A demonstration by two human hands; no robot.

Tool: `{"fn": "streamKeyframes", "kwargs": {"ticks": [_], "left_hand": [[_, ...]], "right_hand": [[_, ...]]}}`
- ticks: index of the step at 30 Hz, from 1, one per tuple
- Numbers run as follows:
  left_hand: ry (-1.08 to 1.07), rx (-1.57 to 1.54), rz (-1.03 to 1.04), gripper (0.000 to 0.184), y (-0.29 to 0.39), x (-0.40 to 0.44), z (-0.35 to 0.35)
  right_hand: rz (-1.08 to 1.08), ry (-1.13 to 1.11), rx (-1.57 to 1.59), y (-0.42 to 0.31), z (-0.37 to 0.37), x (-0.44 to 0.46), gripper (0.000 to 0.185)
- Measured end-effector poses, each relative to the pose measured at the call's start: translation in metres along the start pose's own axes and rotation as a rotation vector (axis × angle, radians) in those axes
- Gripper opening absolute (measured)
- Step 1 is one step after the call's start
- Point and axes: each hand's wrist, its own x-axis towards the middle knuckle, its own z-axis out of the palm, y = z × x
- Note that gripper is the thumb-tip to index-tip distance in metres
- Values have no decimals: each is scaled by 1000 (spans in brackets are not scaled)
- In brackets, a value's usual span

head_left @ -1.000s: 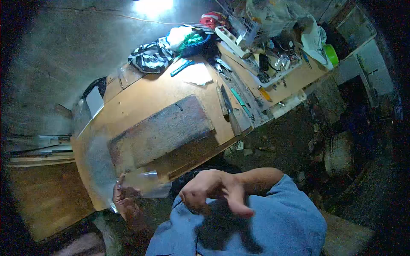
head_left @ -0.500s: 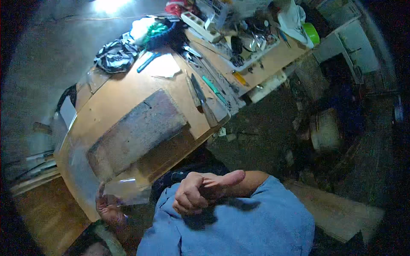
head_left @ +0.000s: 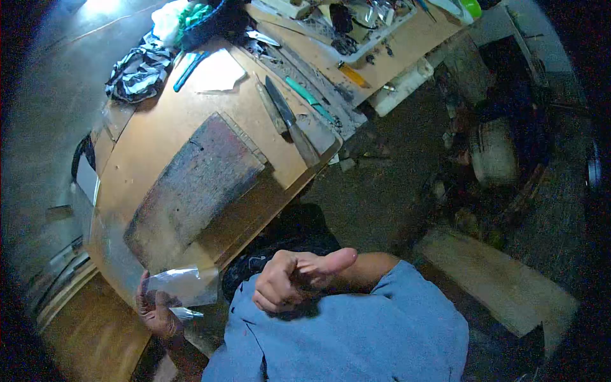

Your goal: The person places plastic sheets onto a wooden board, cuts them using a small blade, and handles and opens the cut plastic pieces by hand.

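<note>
My left hand is at the lower left, beside the workbench's near edge, its thumb and fingers closed on a clear plastic sheet that catches the light. In front of my blue shirt, my right hand has its fingers curled in and its thumb stretched out to the right, with nothing visible in it. A worn, stained board lies on the workbench just beyond the plastic sheet.
A knife, a green-handled tool and a yellow-handled tool lie farther up the bench. White paper, a blue tool and a striped bag are at its far side. A plank is at the lower right.
The bench has shifted left and upward in view. My right hand has turned from hanging loosely open to curled fingers with the thumb out. The plastic sheet is still in my left hand, tilted differently.
</note>
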Motion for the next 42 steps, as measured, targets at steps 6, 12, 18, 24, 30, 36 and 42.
{"fn": "streamKeyframes", "kwargs": {"ticks": [6,12,18,24,30,36,42], "left_hand": [[-120,-42,-50,47,-1,6,-11],[-45,11,-77,48,13,4,5],[-63,-103,-33,49,7,5,5],[-76,-63,-21,46,30,-4,21],[-73,-149,1,45,10,-8,16],[-69,-262,22,42,4,-19,19],[-9,-196,-17,34,5,-27,35]], "right_hand": [[-31,34,-66,5,-12,-6,86],[-51,77,-103,0,-15,-9,82],[71,188,-293,-15,-11,-11,48],[566,564,-915,-38,4,-10,19],[634,581,-1067,-44,-4,-15,16],[609,489,-1264,-46,11,-1,13],[704,440,-1486,-51,-6,-2,4]]}}
